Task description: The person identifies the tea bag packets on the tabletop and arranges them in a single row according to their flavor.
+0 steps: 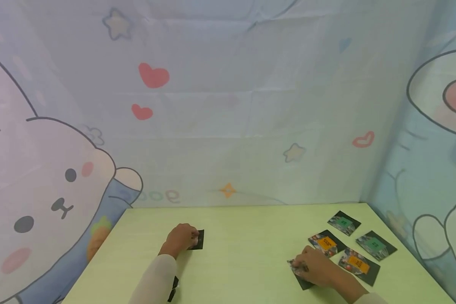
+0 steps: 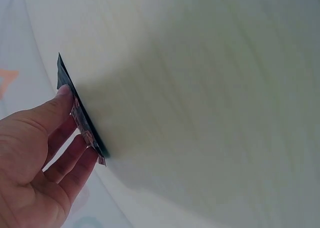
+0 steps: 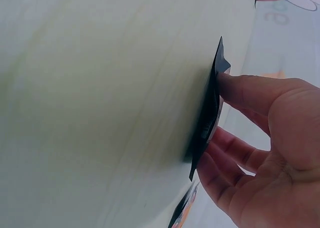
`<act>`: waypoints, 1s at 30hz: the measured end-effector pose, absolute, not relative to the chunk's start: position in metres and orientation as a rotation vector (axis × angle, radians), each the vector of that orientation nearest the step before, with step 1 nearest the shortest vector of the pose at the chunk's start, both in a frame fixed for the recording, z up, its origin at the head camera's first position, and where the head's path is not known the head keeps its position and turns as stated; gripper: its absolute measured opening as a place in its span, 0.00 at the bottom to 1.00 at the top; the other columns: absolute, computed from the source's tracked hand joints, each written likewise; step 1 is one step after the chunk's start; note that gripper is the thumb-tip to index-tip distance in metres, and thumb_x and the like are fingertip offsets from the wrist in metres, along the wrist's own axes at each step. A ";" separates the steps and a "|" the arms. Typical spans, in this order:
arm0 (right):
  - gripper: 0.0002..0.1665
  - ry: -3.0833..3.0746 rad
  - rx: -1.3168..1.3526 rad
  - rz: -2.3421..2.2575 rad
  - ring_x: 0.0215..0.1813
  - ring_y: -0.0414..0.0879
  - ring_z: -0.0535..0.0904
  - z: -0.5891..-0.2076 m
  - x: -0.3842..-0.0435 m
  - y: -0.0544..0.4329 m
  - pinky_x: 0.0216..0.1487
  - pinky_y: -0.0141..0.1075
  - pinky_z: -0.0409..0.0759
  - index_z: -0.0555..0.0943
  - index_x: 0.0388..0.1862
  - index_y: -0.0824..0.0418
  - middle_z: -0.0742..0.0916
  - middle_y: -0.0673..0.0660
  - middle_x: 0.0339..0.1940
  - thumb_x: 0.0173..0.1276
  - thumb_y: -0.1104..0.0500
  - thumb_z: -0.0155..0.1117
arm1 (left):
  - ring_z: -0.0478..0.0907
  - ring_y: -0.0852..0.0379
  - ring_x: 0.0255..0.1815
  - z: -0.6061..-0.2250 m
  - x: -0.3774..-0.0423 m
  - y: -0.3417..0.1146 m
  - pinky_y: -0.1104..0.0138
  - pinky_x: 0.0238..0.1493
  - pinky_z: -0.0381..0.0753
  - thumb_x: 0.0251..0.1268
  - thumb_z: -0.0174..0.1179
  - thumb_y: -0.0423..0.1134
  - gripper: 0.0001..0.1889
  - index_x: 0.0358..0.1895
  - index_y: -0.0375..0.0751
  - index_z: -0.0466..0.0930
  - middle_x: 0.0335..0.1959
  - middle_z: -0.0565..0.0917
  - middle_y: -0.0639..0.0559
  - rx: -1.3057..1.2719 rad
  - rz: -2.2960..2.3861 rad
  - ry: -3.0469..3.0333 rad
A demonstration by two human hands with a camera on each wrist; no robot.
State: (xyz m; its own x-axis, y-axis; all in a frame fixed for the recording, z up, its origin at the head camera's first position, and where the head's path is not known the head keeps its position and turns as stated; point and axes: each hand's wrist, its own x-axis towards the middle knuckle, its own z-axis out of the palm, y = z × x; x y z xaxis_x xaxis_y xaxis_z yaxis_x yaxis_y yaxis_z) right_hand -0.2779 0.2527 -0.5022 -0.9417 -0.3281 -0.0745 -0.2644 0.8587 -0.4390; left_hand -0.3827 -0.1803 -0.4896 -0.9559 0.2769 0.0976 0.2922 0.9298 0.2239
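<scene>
My left hand (image 1: 180,238) grips a small flat dark sachet (image 1: 200,240) at the left of the table. In the left wrist view, the thumb lies toward one end of this sachet (image 2: 82,118) and the fingers toward the other. My right hand (image 1: 314,266) holds a similar dark sachet (image 1: 303,282) near the front right. Its thumb and fingers span that sachet (image 3: 207,118) in the right wrist view, close over the tabletop. The hands cover most of both printed fronts.
Beside the right hand lie two orange-labelled sachets, one farther back (image 1: 327,243) and one nearer (image 1: 359,266). Two green-labelled sachets (image 1: 343,223) lie behind them. Another dark item (image 1: 173,289) is partly hidden by the left sleeve. A printed cloth (image 1: 228,105) hangs behind the pale table (image 1: 243,236).
</scene>
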 end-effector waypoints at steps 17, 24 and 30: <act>0.09 2.929 -0.495 -0.677 0.41 0.43 0.72 -0.504 -0.276 0.251 0.41 0.38 0.72 0.90 0.43 0.50 0.79 0.49 0.40 0.63 0.58 0.75 | 0.87 0.43 0.49 -0.481 -0.377 -0.231 0.51 0.53 0.86 0.63 0.70 0.32 0.11 0.49 0.39 0.90 0.47 0.90 0.44 -0.403 -0.457 -3.055; 0.07 3.021 -0.657 -0.632 0.39 0.39 0.72 -0.511 -0.282 0.242 0.37 0.34 0.71 0.89 0.42 0.50 0.81 0.47 0.38 0.65 0.56 0.74 | 0.87 0.43 0.51 -0.485 -0.381 -0.234 0.50 0.55 0.85 0.63 0.70 0.32 0.12 0.49 0.40 0.90 0.48 0.90 0.45 -0.371 -0.444 -3.062; 0.05 3.061 -0.718 -0.636 0.38 0.38 0.69 -0.515 -0.289 0.223 0.38 0.35 0.66 0.89 0.41 0.49 0.82 0.44 0.36 0.67 0.54 0.72 | 0.87 0.43 0.51 -0.489 -0.382 -0.233 0.50 0.55 0.85 0.62 0.71 0.33 0.12 0.49 0.41 0.90 0.48 0.90 0.45 -0.361 -0.474 -3.065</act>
State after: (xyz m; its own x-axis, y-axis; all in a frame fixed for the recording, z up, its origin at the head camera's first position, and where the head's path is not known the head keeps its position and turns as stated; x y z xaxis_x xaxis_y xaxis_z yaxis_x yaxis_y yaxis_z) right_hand -0.2888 0.2230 -0.5153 -0.8977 -0.4135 0.1521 -0.4399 0.8214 -0.3630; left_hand -0.3819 -0.2332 -0.4889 -0.9731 0.2240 0.0536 0.2297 0.9271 0.2960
